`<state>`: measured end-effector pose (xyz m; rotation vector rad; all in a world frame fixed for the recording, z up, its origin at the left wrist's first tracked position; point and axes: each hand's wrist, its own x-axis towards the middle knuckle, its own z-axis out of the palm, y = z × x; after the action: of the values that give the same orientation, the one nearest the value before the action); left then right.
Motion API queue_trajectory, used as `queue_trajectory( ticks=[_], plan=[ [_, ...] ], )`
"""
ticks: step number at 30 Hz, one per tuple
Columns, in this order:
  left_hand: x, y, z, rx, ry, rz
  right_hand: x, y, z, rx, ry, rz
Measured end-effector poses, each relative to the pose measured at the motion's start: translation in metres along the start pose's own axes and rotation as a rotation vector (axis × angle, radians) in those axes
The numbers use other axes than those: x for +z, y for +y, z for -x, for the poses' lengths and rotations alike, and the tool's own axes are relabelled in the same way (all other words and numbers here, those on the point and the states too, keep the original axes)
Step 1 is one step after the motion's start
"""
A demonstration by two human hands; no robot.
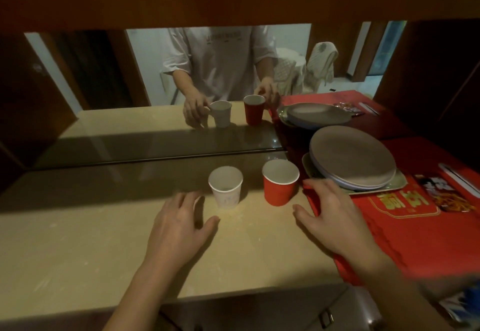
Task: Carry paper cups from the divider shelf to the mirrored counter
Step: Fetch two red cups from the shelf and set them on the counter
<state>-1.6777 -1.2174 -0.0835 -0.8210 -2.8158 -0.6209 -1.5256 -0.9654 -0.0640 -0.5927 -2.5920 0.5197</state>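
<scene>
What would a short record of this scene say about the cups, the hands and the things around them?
white paper cup: upright on the counter
red paper cup: upright, right of the white one, not touching it
left hand: open, near the white cup, holding nothing
right hand: open, beside the red cup, holding nothing
mirror: behind the cups, reflecting both
plates: stacked on a tray, far right

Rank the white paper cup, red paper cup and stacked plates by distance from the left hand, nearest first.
1. White paper cup, just ahead of the left hand.
2. Red paper cup, to its right.
3. Stacked plates, far right.
</scene>
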Motion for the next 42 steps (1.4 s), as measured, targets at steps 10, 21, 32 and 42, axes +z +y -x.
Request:
queue_trajectory(
  ticks=[10,21,32,42],
  plan=[
    [-0.009,0.02,0.044,0.162,0.015,-0.196,-0.013,-0.001,0.038,-0.127,-0.055,0.282],
    [-0.018,0.068,0.071,0.46,-0.04,-0.122,-0.057,-0.017,0.132,0.109,0.051,0.404],
    [-0.006,0.136,0.159,0.898,-0.16,0.085,-0.112,-0.041,0.313,0.577,0.159,0.558],
    [0.009,0.239,0.24,1.213,-0.229,0.212,-0.163,-0.032,0.447,0.884,0.265,0.652]
  ],
)
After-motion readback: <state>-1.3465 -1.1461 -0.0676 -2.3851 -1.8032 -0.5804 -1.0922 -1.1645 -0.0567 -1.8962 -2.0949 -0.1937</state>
